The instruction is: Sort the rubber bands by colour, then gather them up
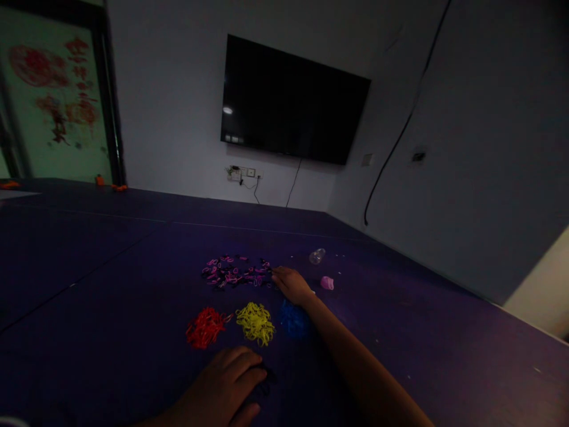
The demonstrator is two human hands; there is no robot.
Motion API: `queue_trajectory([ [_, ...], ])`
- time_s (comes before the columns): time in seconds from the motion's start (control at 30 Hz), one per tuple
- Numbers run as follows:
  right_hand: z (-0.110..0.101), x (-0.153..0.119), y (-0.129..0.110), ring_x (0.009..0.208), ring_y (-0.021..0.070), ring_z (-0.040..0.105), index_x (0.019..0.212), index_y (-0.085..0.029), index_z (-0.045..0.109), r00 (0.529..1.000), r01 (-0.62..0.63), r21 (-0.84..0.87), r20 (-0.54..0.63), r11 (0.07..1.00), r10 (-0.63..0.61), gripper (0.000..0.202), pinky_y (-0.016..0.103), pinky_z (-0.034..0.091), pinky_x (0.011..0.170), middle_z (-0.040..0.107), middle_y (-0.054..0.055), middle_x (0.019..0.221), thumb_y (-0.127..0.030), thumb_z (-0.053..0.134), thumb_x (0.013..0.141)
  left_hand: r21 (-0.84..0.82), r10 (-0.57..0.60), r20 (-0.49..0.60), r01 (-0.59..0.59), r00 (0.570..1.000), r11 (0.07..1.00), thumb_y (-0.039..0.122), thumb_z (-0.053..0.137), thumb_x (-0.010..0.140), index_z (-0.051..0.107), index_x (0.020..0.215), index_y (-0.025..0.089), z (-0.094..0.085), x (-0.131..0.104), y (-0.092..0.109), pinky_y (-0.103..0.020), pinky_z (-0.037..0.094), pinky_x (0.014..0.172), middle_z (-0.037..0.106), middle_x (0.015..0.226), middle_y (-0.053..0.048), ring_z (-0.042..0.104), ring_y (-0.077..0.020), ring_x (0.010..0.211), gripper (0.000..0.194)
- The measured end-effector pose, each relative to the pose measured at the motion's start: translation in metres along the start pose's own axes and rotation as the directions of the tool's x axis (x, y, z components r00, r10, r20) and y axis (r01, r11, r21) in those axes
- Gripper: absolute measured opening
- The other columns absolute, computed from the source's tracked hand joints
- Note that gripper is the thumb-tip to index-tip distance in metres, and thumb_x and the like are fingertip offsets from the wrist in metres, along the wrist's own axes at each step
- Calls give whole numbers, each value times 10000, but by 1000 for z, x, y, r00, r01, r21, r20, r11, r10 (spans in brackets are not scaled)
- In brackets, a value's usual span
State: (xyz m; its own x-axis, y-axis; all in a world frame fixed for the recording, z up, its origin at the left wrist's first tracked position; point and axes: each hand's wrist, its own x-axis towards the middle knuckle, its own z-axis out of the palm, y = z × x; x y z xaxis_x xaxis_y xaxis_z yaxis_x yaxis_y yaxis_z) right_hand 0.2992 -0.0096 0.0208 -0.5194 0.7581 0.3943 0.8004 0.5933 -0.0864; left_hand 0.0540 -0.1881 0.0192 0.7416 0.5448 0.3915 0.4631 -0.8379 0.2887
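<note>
Small pink and dark bands lie scattered on the dark purple surface. At their right edge is my right hand, closed, with its fingertips touching down among them; what it pinches, if anything, is too small to name. Nearer to me are a red pile of bands, a yellow pile and a blue pile, the last partly behind my right wrist. My left hand rests with fingers apart over a few black bands, partly covering them.
A clear plastic container and a pink object stand to the right of my right hand. Small orange things lie by the door. A television hangs on the far wall, above sockets and cables.
</note>
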Motion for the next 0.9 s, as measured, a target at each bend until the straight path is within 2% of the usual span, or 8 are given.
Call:
queue_trajectory([
  [0.47,3,0,2,1166,219,503,1215,-139,555,1000,-21,-46,0,999,21,439,355,378,988,569,115,1243,-360,301,932,-1,34,-23,-34,999,999,230,572,800,543,1178,262,-1,-1,-1,-379,467,901,588,1195,-50,526,-240,1094,381],
  [0.53,4,0,2,1166,221,503,1240,-131,533,1000,-29,-54,-7,998,28,451,355,377,989,560,120,1253,-368,311,929,-6,25,-16,-25,1000,1000,224,565,804,541,1178,261,1,-1,-4,-379,462,909,582,1203,-48,518,-237,1101,376],
  [0.73,6,-1,3,1165,224,503,1254,-134,522,997,-73,-65,-33,995,71,450,358,377,988,558,123,1256,-369,325,925,17,90,9,-91,996,996,262,578,777,539,1184,256,16,-1,-19,-381,472,887,574,1213,-56,521,-249,1081,409],
  [0.9,4,0,3,1157,212,508,1178,-158,587,999,-40,-40,-9,998,39,402,347,378,979,570,105,1244,-354,345,922,36,47,28,-48,998,998,237,566,793,541,1179,245,5,0,-8,-390,469,893,576,1211,-61,515,-244,1097,387],
])
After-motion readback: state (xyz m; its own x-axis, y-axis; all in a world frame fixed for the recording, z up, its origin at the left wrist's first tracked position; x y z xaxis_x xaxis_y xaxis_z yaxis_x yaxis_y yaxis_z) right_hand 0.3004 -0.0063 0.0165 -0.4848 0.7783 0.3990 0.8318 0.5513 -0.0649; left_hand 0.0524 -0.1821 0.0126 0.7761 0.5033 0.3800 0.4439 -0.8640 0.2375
